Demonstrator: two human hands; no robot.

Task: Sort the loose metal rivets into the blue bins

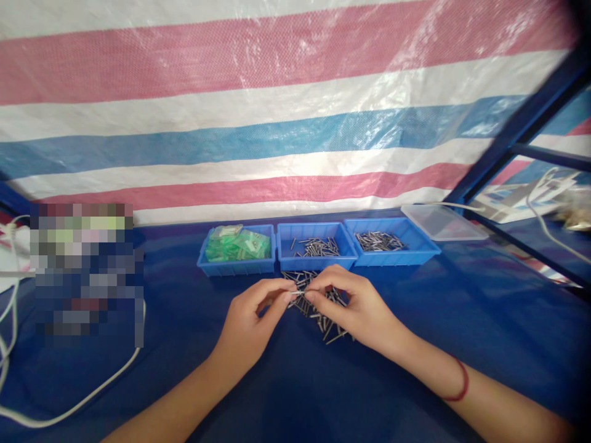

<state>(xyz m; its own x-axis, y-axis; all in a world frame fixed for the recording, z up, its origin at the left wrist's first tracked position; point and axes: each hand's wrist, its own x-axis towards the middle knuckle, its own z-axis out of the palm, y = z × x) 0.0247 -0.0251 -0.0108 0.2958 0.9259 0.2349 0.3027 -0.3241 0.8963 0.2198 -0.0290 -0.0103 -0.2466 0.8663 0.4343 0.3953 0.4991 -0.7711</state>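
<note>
In the head view, the left hand (252,314) and right hand (362,301) meet above the bench (295,400), the fingers of both closed in a pinch on one slim metal pin (299,293). Its finer shape is too small to tell.

The work looks partway along: this pin is between the fingers, while a loose pin pile (329,325) lies on the bench below, seemingly left to handle. The middle blue bin (295,263) and right blue bin (397,259) also hold metal pieces; whether those are finished I cannot tell.

The left blue bin (237,268) holds green plastic packets (237,247). A clear plastic lid (443,223) lies beyond the right bin, and a white cable (92,403) loops at far left, well apart. The right hand hides part of the pile; the objects at left are pixelated.
</note>
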